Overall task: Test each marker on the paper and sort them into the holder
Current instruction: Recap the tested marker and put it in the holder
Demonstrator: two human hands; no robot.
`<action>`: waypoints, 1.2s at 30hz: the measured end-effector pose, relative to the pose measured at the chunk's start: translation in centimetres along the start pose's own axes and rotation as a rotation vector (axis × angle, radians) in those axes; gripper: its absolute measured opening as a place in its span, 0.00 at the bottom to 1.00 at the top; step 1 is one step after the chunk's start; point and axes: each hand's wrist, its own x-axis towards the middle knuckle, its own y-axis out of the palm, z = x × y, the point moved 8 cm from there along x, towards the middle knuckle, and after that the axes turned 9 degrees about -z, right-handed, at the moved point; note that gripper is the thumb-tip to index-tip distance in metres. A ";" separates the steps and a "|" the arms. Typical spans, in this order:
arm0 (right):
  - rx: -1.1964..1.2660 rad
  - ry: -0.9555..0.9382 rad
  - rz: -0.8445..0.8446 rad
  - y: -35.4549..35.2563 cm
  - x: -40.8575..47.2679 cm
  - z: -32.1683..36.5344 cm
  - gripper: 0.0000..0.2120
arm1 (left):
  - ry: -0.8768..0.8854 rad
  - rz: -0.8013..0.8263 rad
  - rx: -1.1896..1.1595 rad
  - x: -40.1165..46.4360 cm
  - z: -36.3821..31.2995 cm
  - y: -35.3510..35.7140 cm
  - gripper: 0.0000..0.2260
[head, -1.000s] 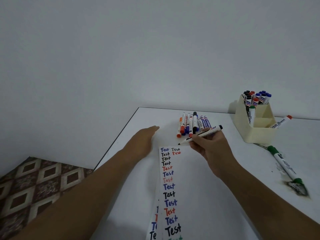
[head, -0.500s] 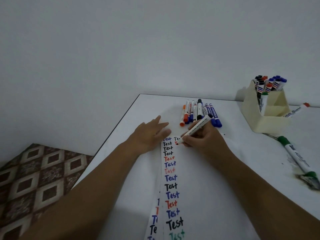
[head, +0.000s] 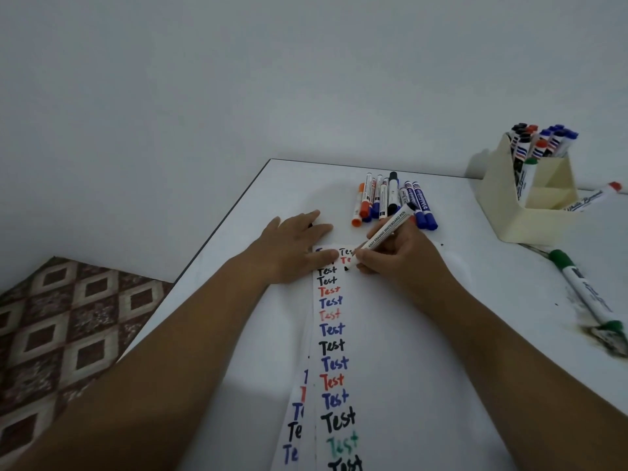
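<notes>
My right hand (head: 399, 258) grips a white marker (head: 385, 231) with its black tip touching the paper (head: 380, 334), just under two short words at the top of a second column. A small black mark shows at the tip. My left hand (head: 295, 248) lies flat with fingers spread, pressing the paper's top left corner. The paper carries a column of "Test" in black, red, blue and green. A loose bunch of markers (head: 390, 202) lies beyond the paper. The cream holder (head: 530, 219) at the back right has several capped markers standing in it.
A green marker (head: 584, 290) lies at the right over a dark ink smear (head: 608, 341). A red-capped marker (head: 593, 198) lies behind the holder. More paper strips (head: 295, 426) poke out on the left. The table's left edge (head: 217, 232) drops to patterned floor (head: 51, 334).
My right hand has come down from above the paper and set the marker tip on it. My left hand slid right onto the paper's top corner.
</notes>
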 end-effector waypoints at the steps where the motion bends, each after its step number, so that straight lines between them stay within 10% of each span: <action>1: 0.000 0.002 0.005 0.0 0.0 0.0 0.13 | -0.004 0.001 -0.008 0.0 0.0 0.0 0.33; 36: -0.053 -0.005 -0.042 -0.3 0.5 -1.0 0.13 | 0.010 -0.015 0.021 0.2 0.3 0.2 0.36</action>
